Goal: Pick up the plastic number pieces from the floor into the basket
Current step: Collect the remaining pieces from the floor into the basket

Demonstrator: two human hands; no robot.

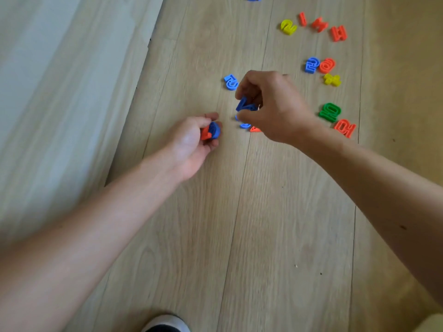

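Down the left side runs a pale, whitish panel (60, 92), blurred, meeting the wooden floor (263, 212) along a slanting edge. At the bottom edge, in pokes the white toe of a shoe (165, 324), dark behind the toe. A white crumb (296, 266) lies on the planks, a dark speck (321, 273) near it. In the bottom right corner sits something beige (431, 324), cut off.

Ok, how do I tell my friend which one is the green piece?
Look at the wooden floor, just right of the right hand. The green piece lies flat there, beside a red piece. It is the only green one in view.
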